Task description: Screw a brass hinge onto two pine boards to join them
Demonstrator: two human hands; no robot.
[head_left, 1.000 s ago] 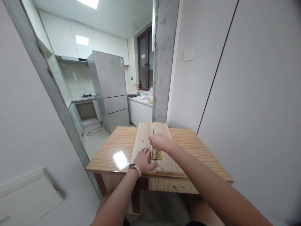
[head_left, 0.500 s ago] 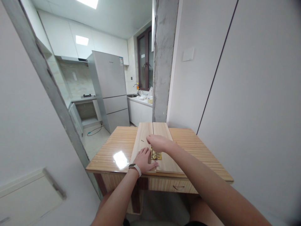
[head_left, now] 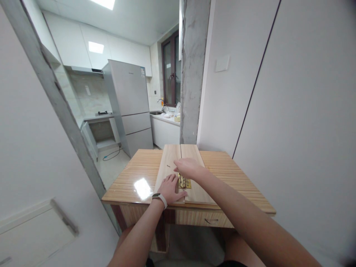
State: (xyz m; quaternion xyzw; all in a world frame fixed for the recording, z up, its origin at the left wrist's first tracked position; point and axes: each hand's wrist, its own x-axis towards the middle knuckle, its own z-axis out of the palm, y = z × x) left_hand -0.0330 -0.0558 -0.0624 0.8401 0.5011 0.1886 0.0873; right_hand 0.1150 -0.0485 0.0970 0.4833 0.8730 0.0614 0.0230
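Two pale wooden boards lie side by side, the left board and the right board, with a narrow seam between them. A brass-coloured hinge lies across the seam, its upper part hidden by my right hand. My left hand, with a band on the wrist, rests with fingers spread on the left board, thumb reaching over the seam below the hinge. Curled above the hinge, my right hand has its fingers closed; what they grip is hidden. A small screw lies loose on the left board.
Under the boards is a wood-grain table with a drawer at its front. A white wall stands close on the right. Beyond the doorway are a grey fridge and a kitchen counter with a sink.
My right hand has turned slightly and shifted a little above the hinge. My left hand, the boards and the loose screw stay in place.
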